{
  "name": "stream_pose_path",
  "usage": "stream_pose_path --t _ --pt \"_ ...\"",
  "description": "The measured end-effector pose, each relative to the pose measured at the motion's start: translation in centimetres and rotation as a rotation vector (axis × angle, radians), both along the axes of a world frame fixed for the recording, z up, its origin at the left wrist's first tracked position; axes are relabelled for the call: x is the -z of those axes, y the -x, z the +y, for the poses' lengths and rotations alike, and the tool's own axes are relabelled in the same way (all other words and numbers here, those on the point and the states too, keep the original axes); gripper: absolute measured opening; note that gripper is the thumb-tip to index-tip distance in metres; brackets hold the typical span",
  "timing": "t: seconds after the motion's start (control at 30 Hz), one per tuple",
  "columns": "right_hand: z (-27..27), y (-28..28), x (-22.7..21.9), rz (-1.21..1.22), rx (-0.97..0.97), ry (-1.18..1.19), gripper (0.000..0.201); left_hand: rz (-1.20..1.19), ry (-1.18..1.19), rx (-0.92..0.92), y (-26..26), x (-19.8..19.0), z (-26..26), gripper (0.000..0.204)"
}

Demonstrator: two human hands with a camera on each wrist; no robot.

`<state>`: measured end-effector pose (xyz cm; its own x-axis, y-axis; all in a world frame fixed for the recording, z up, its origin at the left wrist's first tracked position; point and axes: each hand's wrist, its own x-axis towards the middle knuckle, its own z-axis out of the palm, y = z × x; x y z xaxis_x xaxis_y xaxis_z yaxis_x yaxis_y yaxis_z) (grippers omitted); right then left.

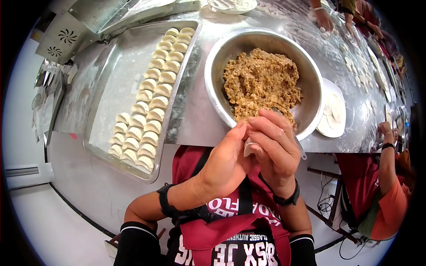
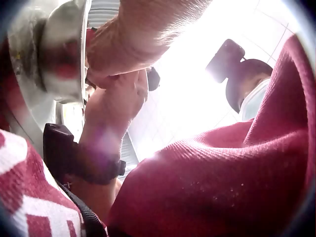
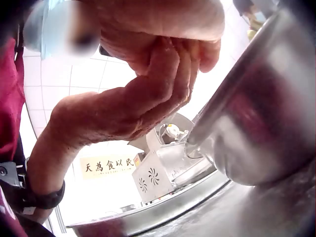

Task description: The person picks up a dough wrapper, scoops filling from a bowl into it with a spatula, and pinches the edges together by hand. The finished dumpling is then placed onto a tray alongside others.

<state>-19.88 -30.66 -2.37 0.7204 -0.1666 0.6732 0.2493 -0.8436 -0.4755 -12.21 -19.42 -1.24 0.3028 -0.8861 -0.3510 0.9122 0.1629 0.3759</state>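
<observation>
In the head view both hands come together at the near rim of a steel bowl of brown minced filling. A pale folded dumpling shows between them, mostly hidden by the fingers. My left hand holds it from the left, thumb and fingertips pressed at its top. Curled over it from the right, my right hand pinches the dough. In the right wrist view the fingers of the left hand meet the right hand beside the bowl, and the dumpling is hidden there.
A metal tray with rows of folded dumplings stands on the left. A metal handle sticks out past the bowl's near rim. To its right, a white plate holds round wrappers. Other people's hands work at the far right.
</observation>
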Motion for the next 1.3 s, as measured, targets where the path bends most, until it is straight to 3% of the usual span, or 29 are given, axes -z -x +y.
stream_pose_path --t 0.07,0.17,0.23,0.37,0.43,0.5,0.57,0.77,0.9,1.0,1.2,1.3 --pt "1.0 -0.4 -0.3 -0.058 0.032 -0.206 0.022 0.016 -0.001 0.01 -0.3 0.3 0.2 0.039" --pt "1.3 -0.5 -0.5 -0.103 0.048 -0.226 0.023 0.104 0.056 0.011 -0.3 -0.2 0.5 0.038" --pt "0.6 -0.3 0.1 -0.119 -0.001 -0.092 0.025 0.129 0.076 -0.002 -0.2 0.0 0.2 0.037" --pt "1.4 -1.2 0.0 -0.111 0.102 -0.022 0.022 0.151 0.178 -0.066 0.1 1.7 -0.1 0.037" --pt "1.8 -1.7 0.1 -0.108 0.113 0.019 0.023 0.214 0.411 -0.122 0.1 2.7 0.5 0.032" --pt "2.3 -1.6 0.2 -0.044 0.105 -0.002 0.034 0.214 0.314 -0.078 -0.3 2.1 1.6 0.029" --pt "3.3 -1.8 0.0 -0.075 0.074 -0.118 0.037 0.076 0.231 -0.081 -1.3 1.6 3.1 0.029" --pt "2.7 -0.5 -0.3 0.011 -0.011 -0.045 0.028 -0.28 -0.076 -0.311 -8.0 -0.3 10.5 0.034" --pt "2.8 0.1 -0.1 -0.004 -0.025 -0.174 0.021 -0.855 -0.372 -0.406 -14.4 -1.7 15.7 0.024" --pt "2.8 0.1 -0.3 -0.015 -0.03 -0.192 0.02 -1.232 -0.77 -0.504 -19.4 0.2 18.0 0.024" --pt "2.6 0.4 0.2 -0.009 -0.034 -0.207 0.02 -1.644 -1.101 -0.241 -24.4 4.8 18.3 0.025" --pt "2.6 0.5 0.2 0.005 -0.025 -0.211 0.021 -1.575 -1.091 -0.117 -25.1 5.0 17.4 0.026"
